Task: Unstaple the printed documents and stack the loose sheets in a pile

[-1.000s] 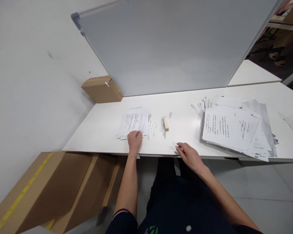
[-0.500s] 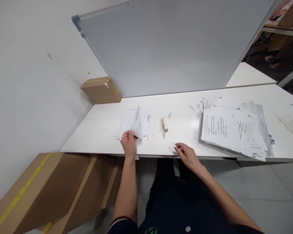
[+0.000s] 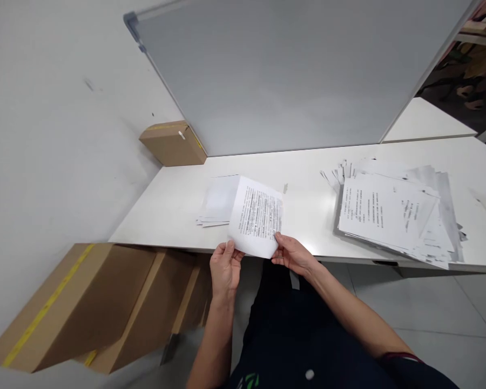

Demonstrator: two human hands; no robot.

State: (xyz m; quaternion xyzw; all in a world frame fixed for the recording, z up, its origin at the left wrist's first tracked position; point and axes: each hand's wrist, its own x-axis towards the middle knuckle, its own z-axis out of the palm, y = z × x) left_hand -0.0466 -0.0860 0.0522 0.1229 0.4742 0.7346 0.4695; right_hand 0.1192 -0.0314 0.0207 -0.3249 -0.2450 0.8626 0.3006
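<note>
A printed sheet of paper (image 3: pixel 256 216) is raised over the table's front part, its text side up. My left hand (image 3: pixel 225 265) pinches its near left corner between thumb and fingers. At the near right corner, my right hand (image 3: pixel 290 253) is closed on the same sheet. Just left of it lies a small stack of white paper (image 3: pixel 221 200), partly covered by the raised sheet. The stapler-like cream object seen earlier is hidden behind the sheet.
A large, untidy pile of printed papers (image 3: pixel 384 213) lies on the white table (image 3: pixel 162 208) to the right. A whiteboard (image 3: pixel 283 81) leans at the back. A small cardboard box (image 3: pixel 172 145) sits at the back left; larger cardboard boxes (image 3: pixel 76 302) stand below left.
My left hand has lifted the sheet off the small stack and brought it right. My right hand, empty before, has moved left and taken the sheet's other corner.
</note>
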